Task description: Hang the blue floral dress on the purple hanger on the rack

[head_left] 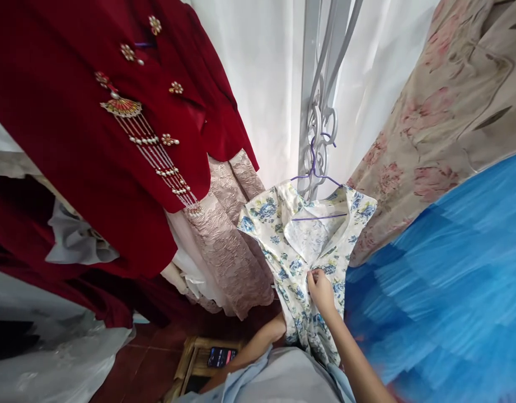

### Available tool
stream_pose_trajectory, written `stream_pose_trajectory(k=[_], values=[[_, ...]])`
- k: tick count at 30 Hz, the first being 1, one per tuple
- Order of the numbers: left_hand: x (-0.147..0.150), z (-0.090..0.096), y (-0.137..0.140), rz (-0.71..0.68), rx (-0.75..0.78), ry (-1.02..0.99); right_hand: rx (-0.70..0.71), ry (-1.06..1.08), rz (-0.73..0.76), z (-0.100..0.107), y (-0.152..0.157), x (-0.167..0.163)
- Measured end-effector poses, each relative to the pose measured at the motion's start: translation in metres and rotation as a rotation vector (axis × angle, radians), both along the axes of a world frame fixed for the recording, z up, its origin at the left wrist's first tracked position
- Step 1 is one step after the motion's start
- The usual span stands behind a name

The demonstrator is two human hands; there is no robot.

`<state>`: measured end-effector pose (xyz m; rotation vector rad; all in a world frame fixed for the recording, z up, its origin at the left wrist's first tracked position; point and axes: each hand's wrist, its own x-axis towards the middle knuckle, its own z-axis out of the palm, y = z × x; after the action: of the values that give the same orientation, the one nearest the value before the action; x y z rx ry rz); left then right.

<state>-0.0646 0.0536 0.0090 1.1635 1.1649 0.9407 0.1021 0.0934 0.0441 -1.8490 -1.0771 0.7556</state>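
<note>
A white sleeveless dress (278, 238) with blue flowers hangs in front of me on a purple wire hanger (313, 162). At the bottom of its V-neck, my right hand (320, 288) pinches the front fabric between thumb and fingers. My left hand (280, 324) reaches in at the dress's left side; cloth covers its fingers, so their hold cannot be seen. The hanger's hook rests on the curled white metalwork (320, 120) of a stand.
A dark red velvet jacket (174, 168) with beaded ornaments and a pink textured skirt (228, 246) hang on the left. To the right are a beige floral garment (434, 117) and blue ruffled fabric (446, 280). Below, a phone (221, 356) lies on a wooden stool (193, 358).
</note>
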Motion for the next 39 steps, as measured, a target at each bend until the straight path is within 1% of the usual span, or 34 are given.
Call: stream_pose_trajectory(k=[2,3,5,6,7,8,9,10,12,13,16,19,21,26,30,32,34,35,37,39], values=[[-0.011,-0.016,0.006,0.059,-0.028,-0.012,0.014,0.120,0.017,-0.002,0.001,-0.003],[-0.017,-0.023,0.012,0.130,-0.034,-0.007,0.017,0.174,0.032,-0.003,0.000,-0.006],[-0.033,-0.035,0.023,0.316,-0.038,0.022,0.011,0.271,0.062,-0.007,-0.005,-0.015],[-0.040,-0.040,0.028,0.397,-0.028,0.043,0.004,0.324,0.074,-0.009,-0.008,-0.021],[-0.047,-0.043,0.031,0.450,0.002,0.072,-0.004,0.378,0.085,-0.012,-0.011,-0.029],[-0.052,-0.045,0.033,0.466,0.051,0.108,-0.013,0.425,0.094,-0.014,-0.013,-0.037],[-0.054,-0.046,0.034,0.440,0.117,0.146,-0.021,0.463,0.103,-0.017,-0.014,-0.046],[-0.053,-0.046,0.034,0.384,0.191,0.180,-0.029,0.492,0.114,-0.019,-0.015,-0.054],[-0.046,-0.042,0.033,0.238,0.325,0.209,-0.040,0.542,0.145,-0.021,-0.015,-0.069],[-0.041,-0.039,0.033,0.176,0.362,0.198,-0.043,0.564,0.165,-0.022,-0.014,-0.074],[-0.024,-0.026,0.036,0.044,0.396,0.151,-0.046,0.611,0.237,-0.019,-0.016,-0.078],[-0.016,-0.016,0.038,-0.044,0.412,0.148,-0.042,0.656,0.311,-0.012,-0.021,-0.070],[-0.013,-0.013,0.035,-0.046,0.436,0.136,-0.045,0.689,0.343,-0.007,-0.024,-0.061],[0.003,-0.010,0.026,0.121,0.386,0.103,-0.153,0.709,0.413,0.006,-0.032,-0.048],[0.018,-0.005,0.027,0.093,0.437,0.142,-0.192,0.735,0.371,0.016,-0.031,-0.038],[0.026,-0.002,0.026,0.081,0.484,0.144,-0.190,0.733,0.350,0.028,-0.023,-0.029],[0.034,-0.001,0.022,0.085,0.509,0.172,-0.154,0.722,0.358,0.052,-0.008,-0.019],[0.038,-0.001,0.020,0.093,0.507,0.202,-0.117,0.713,0.368,0.069,0.002,-0.013],[0.045,-0.001,0.014,0.110,0.484,0.277,0.005,0.696,0.388,0.110,0.025,-0.001],[0.053,0.000,0.008,0.104,0.463,0.313,0.188,0.688,0.394,0.159,0.050,0.012]])
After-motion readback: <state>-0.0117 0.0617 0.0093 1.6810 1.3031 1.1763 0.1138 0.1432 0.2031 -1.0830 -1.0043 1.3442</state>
